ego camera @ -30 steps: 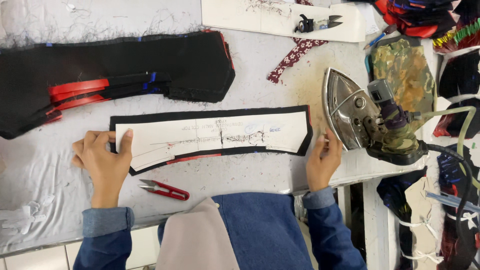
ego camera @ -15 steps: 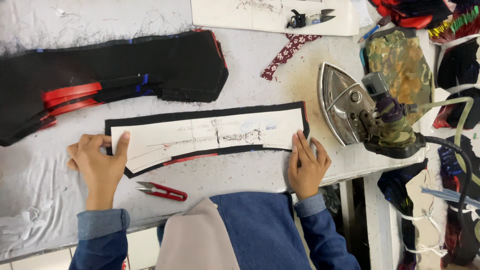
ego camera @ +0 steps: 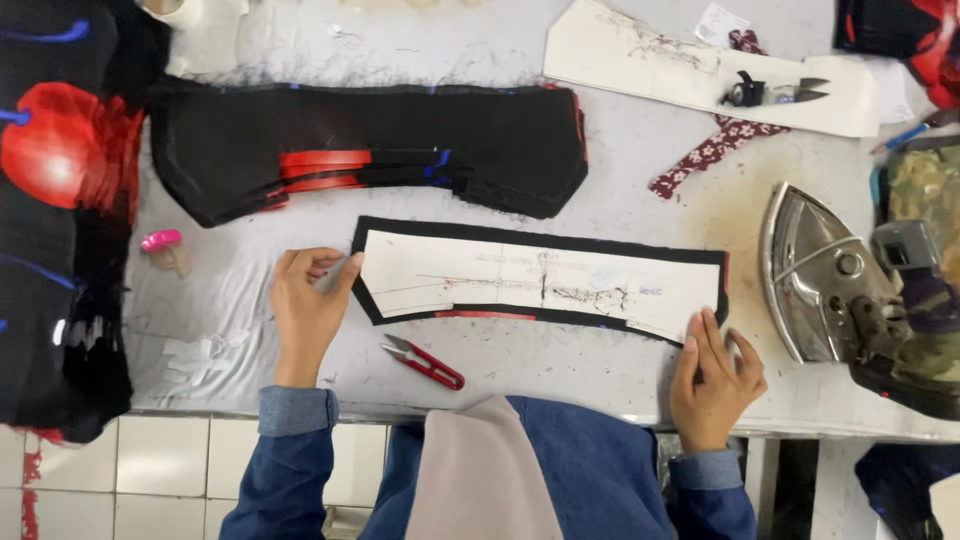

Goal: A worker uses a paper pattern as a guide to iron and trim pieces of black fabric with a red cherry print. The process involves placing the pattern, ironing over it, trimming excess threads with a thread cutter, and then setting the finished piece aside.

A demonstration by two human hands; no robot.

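Note:
A long white card pattern point(ego camera: 520, 283) lies on a black fabric strip point(ego camera: 540, 242) on the grey table. My left hand point(ego camera: 305, 310) rests at the strip's left end, thumb and fingers touching its edge. Fingers spread, my right hand point(ego camera: 712, 375) presses flat on the strip's lower right corner. Neither hand grips anything. Small red-handled thread snips point(ego camera: 425, 362) lie just below the strip, between my hands.
A stack of black and red fabric pieces point(ego camera: 370, 150) lies behind the strip. An iron point(ego camera: 845, 290) rests on its side at right. Another white pattern point(ego camera: 700, 70) with black snips point(ego camera: 775, 93) sits at the back. Dark fabric point(ego camera: 60, 220) hangs at left.
The view shifted, so everything sits further right in frame. My right hand slid from the strip's right end down to its lower right corner. My left hand stays at the left end.

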